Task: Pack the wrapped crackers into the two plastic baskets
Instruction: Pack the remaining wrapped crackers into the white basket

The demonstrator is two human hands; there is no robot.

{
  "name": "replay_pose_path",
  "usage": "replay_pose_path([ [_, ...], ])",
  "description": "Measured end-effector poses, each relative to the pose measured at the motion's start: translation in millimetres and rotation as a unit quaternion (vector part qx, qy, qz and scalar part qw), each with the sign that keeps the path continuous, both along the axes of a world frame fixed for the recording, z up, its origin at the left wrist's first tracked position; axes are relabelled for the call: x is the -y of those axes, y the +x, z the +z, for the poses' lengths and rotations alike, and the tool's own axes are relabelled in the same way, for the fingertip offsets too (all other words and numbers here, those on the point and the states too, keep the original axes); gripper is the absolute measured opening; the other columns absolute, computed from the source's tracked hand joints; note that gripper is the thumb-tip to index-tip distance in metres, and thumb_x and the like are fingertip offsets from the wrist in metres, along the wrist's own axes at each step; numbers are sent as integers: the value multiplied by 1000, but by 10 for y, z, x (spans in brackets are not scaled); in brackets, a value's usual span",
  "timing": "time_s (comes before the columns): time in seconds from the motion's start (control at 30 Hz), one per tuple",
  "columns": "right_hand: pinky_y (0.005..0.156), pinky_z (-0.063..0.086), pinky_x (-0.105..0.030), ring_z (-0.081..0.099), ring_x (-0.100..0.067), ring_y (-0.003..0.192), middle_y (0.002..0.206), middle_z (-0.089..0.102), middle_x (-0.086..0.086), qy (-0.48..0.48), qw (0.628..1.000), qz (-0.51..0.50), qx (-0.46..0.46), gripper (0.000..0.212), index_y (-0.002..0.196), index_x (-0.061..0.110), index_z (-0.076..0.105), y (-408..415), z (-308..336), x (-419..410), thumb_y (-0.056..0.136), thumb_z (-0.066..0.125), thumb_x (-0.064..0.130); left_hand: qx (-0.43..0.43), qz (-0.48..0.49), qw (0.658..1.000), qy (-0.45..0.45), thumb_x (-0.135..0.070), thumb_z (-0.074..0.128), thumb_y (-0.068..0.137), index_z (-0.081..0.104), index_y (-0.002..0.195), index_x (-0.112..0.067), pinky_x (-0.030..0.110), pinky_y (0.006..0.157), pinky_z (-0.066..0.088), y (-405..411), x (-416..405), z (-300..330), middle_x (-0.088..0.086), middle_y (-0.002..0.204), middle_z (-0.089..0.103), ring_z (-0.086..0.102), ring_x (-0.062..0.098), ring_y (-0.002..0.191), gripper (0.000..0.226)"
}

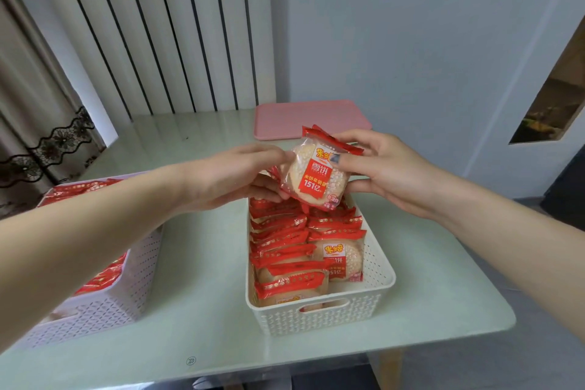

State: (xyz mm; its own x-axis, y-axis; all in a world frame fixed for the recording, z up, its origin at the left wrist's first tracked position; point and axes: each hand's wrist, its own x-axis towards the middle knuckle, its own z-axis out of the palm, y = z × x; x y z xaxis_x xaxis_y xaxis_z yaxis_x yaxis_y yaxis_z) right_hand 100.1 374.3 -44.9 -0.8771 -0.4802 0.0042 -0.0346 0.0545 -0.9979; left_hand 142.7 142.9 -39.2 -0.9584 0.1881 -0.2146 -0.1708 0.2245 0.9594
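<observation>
A small stack of wrapped crackers [316, 177] in red and clear wrappers is held upright above the far end of the white basket [373, 298]. My left hand [234, 177] grips the stack from the left and my right hand [383, 168] grips it from the right, thumb on the front wrapper. The white basket holds several wrapped crackers [285, 250] standing in rows. A second basket [126, 304], pale and perforated, sits at the left, partly hidden by my left forearm, with red wrapped crackers [101, 275] inside.
Both baskets stand on a pale green table [202, 263]. A pink tray [310, 119] lies at the table's far edge by the wall. The table's right edge and rounded corner lie close to the white basket. A curtain hangs at the far left.
</observation>
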Motion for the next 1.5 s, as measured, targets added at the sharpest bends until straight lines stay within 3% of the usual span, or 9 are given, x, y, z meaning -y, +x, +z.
replay_pose_path([
  [0.27, 86, 60, -32, 71, -23, 103, 121, 70, -19, -21, 998, -53, 10, 29, 123, -1, 64, -72, -35, -15, 95, 58, -5, 5, 59, 998, 6, -19, 50, 104, 61, 110, -7, 34, 84, 61, -9, 35, -76, 12, 92, 75, 74, 25, 85, 18],
  [0.57, 78, 61, -34, 75, -24, 92, 112, 73, -19, -85, 986, -132, 62, 29, 120, 0, 64, -152, -67, -117, 91, 62, -5, 10, 89, 996, 29, -18, 48, 102, 61, 108, -11, 36, 85, 60, 17, 79, -109, 15, 102, 75, 74, 26, 89, 16],
  [0.7, 82, 61, -34, 73, -22, 93, 105, 73, -14, -59, 994, -85, 15, 23, 112, 2, 64, -49, -40, 40, 91, 63, -5, 3, 61, 998, 22, -18, 47, 103, 62, 107, -15, 35, 84, 60, 20, 16, -99, 12, 100, 74, 72, 24, 86, 15],
  [0.87, 78, 54, -36, 66, -20, 87, 94, 69, -9, 36, 990, -89, -105, 32, 95, 18, 67, -29, 99, 55, 81, 65, -10, -90, 74, 986, -119, -9, 59, 95, 65, 107, -17, 40, 93, 58, -11, 27, 3, 11, 101, 76, 74, 28, 93, 15],
  [1.0, 79, 57, -34, 68, -19, 89, 100, 71, -15, 42, 990, -42, -130, 42, 107, 15, 63, -39, 274, -16, 78, 65, -15, -104, 52, 985, -129, -10, 69, 90, 68, 105, -16, 37, 91, 60, -18, 69, 171, 13, 104, 75, 74, 25, 95, 17],
  [1.1, 81, 57, -30, 72, -18, 90, 100, 74, -8, 76, 983, -7, -165, 35, 106, 10, 65, -12, 366, -13, 81, 66, -15, -111, 34, 988, -100, -8, 67, 92, 63, 108, -15, 29, 71, 61, -42, 37, 247, 12, 104, 73, 74, 20, 83, 18],
  [1.17, 87, 59, -34, 73, -22, 98, 106, 76, -9, 102, 978, 8, -180, 34, 112, 8, 69, -3, 384, -9, 83, 68, -10, -119, 37, 988, -87, -15, 66, 95, 57, 107, -17, 23, 59, 56, -45, -7, 273, 13, 103, 72, 71, 16, 76, 15],
  [1.33, 91, 59, -42, 72, -26, 100, 106, 75, -12, 124, 974, 16, -188, 26, 111, 6, 72, 25, 346, -45, 86, 69, -3, -130, 48, 987, -83, -39, 62, 97, 60, 108, -11, 33, 72, 62, -47, -89, 256, 9, 101, 74, 73, 17, 82, 30],
  [1.5, 93, 57, -40, 70, -25, 105, 110, 74, -13, 116, 975, 5, -187, 26, 112, 5, 66, 98, 247, -45, 86, 72, 2, -105, -18, 993, -47, -54, 55, 95, 65, 104, -19, 20, 69, 55, 37, -259, 287, -9, 87, 76, 71, 6, 78, 38],
])
